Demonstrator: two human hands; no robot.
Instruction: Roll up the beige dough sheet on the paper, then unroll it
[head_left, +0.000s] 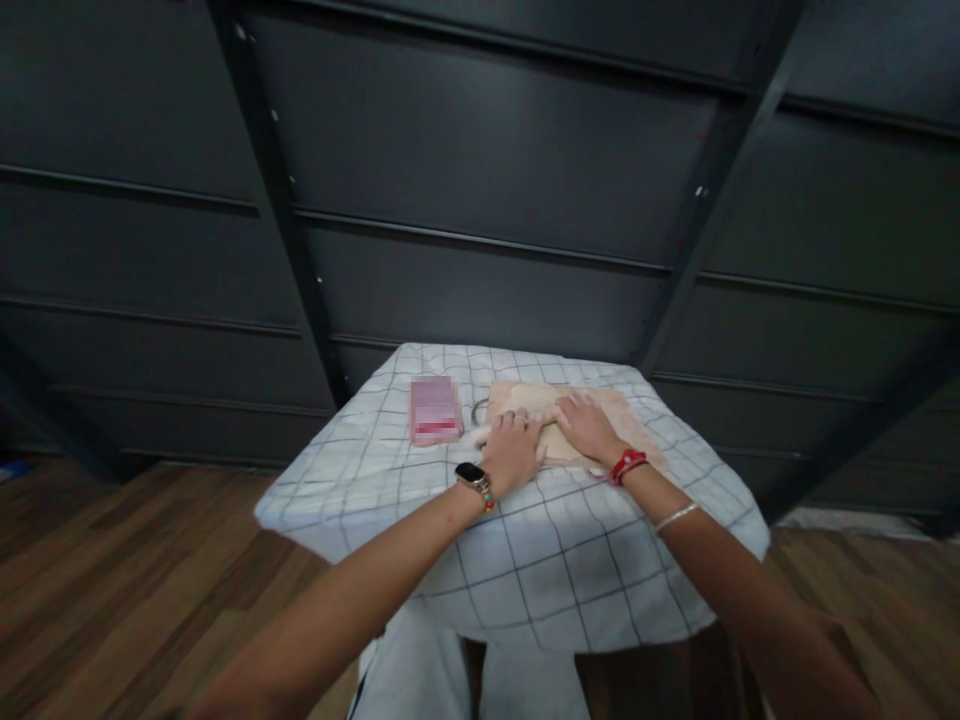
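Note:
A pale beige sheet, cloth or paper, lies on a peach-coloured piece on the table. Fingers forward, my left hand rests palm down at the sheet's left side. My right hand lies flat on its middle, angled toward the left one, so the fingertips of both come close together. Between them runs a pale fold or roll, partly hidden; I cannot tell which. A whitish end pokes out left of my left hand. Just above it shows a thin dark curved loop, partly covered.
A pink-purple rectangular packet or booklet, blurred out, lies left of the sheet. The small table wears a white checked cloth. Behind it rises a dark panelled metal wall. Wooden flooring surrounds the table.

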